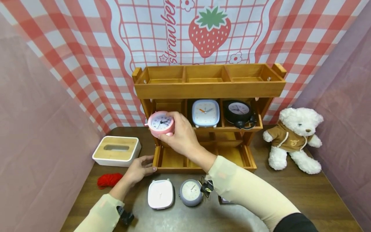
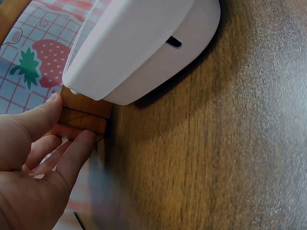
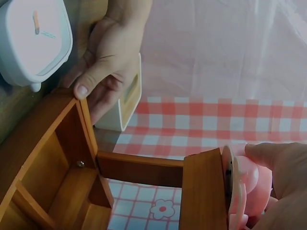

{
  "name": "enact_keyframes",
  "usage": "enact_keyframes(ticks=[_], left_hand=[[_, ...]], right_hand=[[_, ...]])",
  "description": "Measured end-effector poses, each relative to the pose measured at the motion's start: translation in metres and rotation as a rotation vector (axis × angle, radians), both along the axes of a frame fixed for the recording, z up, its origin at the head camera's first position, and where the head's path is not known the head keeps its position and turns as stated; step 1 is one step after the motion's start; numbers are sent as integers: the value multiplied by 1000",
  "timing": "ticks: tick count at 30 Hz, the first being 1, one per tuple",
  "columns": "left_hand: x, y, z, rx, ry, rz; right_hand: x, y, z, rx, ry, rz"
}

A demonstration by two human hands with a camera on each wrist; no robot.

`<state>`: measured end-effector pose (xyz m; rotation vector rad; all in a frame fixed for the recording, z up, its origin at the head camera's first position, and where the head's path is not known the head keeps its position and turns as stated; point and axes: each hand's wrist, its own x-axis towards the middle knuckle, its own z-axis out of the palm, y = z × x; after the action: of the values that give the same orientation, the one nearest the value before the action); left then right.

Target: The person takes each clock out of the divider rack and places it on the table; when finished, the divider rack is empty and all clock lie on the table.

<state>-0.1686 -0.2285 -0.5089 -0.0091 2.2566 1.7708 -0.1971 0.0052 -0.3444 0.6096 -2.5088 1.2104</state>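
A pink round alarm clock [image 1: 161, 124] is gripped between the thumb and fingers of my right hand [image 1: 182, 134], its dial facing up and outward. It is at the left end of the middle tier of a wooden shelf [image 1: 208, 91]; the right wrist view shows the clock [image 3: 256, 184] close beside the wood. My left hand [image 1: 139, 170] holds the shelf's lower left front corner, thumb and fingers on either side of the wood [image 2: 84, 120]. On the middle tier sit a blue-rimmed square clock [image 1: 205, 112] and a black round alarm clock [image 1: 238, 111].
A white square clock [image 1: 160, 194] and a grey round clock [image 1: 191, 192] lie in front of the shelf. To the left are a wood-topped tissue box [image 1: 116, 158] and red yarn [image 1: 109, 180]. A white teddy bear [image 1: 295, 140] sits on the right.
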Motion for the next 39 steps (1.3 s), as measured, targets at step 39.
enact_keyframes(ticks=[39], left_hand=[[0, 1, -1, -9, 26, -3]], right_hand=[[83, 66, -44, -14, -51, 372]])
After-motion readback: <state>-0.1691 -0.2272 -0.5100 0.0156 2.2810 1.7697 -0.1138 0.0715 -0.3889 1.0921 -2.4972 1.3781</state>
